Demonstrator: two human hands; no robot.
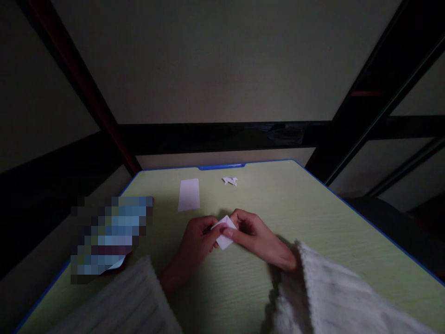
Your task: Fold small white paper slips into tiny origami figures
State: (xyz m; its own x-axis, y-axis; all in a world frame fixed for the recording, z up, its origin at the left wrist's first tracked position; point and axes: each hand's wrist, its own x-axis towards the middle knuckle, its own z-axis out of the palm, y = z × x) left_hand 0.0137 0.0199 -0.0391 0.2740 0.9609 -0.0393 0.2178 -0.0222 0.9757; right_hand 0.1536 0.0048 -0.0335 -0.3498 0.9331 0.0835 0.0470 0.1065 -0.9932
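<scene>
Two curled hands (199, 234) (253, 232), folded white paper (223, 242) between them in a thumb-and-finger pinch.

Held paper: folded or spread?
Folded. The paper is a compact diamond with a fold line near its top corner. Number of layers: cannot tell; the fingers cover its middle.

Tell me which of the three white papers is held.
The diamond-shaped paper, between the left hand and right hand; the rectangular sheet and small folded piece lie on the table.
</scene>
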